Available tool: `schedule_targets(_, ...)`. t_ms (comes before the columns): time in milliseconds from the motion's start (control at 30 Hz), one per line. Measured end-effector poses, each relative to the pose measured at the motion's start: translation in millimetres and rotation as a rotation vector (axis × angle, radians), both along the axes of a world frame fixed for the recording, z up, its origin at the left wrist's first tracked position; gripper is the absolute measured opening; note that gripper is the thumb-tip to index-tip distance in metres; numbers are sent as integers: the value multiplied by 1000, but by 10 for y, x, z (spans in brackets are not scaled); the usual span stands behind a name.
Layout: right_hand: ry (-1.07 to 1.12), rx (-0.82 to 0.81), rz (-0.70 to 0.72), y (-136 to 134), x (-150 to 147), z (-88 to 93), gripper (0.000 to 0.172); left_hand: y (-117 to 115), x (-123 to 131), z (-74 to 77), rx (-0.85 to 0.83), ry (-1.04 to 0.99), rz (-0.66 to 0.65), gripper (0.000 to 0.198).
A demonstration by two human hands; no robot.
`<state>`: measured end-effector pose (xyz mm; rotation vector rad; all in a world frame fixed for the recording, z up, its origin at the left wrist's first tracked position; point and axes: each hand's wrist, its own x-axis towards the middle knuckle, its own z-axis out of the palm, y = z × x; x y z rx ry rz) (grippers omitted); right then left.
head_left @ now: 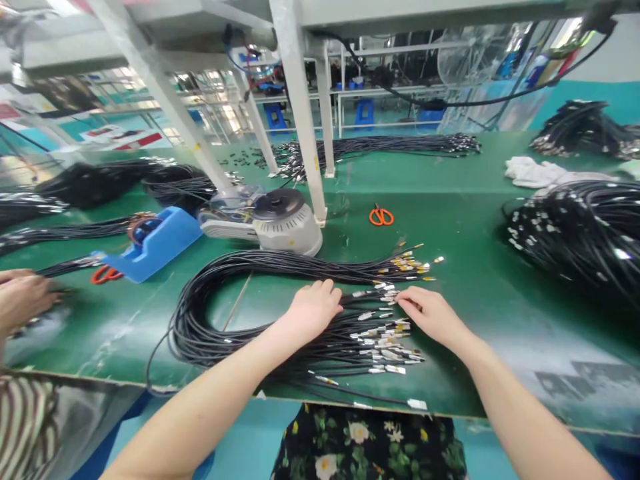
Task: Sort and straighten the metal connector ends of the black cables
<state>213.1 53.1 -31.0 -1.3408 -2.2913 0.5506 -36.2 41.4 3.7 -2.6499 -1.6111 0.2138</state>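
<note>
A looped bundle of black cables (220,267) lies on the green table, with its ends turned to the right. My left hand (315,310) lies across the upper strands of the bundle, its fingers curled closed around some cables. At the silver and white cable ends (387,343), the thumb and fingers of my right hand (427,313) pinch one cable's tip. The hand covers part of that tip. Behind my hands, another group of ends with yellowish terminals (407,260) fans out.
A round tape dispenser (290,230) and a blue tape holder (165,243) stand beyond the loop. Orange-handled scissors (381,216) lie farther back. A large cable bundle (580,233) sits at right, near a white cloth (550,175). A co-worker's hand (25,300) is at left.
</note>
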Motion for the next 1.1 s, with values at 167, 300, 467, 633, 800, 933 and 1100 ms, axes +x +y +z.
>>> schedule_targets(167,55,-40,15,-3,-14,-37,21,77,95,68,29,-42,-58,28)
schedule_targets(300,64,-73,-30,17,-8,-9,20,169,318,122,59,-116,-27,27)
schedule_targets(467,43,-266,22,-27,154,122,16,295,414,-14,2,-19,-84,23)
schedule_targets(633,-13,-274,202,-79,214,192,11,229,175,-53,-36,11,-13,23)
schedule_targets(800,-21,-229,134,-42,168,143,15,126,181,56,54,-58,-17,21)
schedule_targets(933,-21,-186,107,-23,131,96,18,62,466,64,9,-252,-199,23)
schedule_targets(1100,-23,-100,-19,-17,43,48,20,140,727,-121,-151,-312,-175,18)
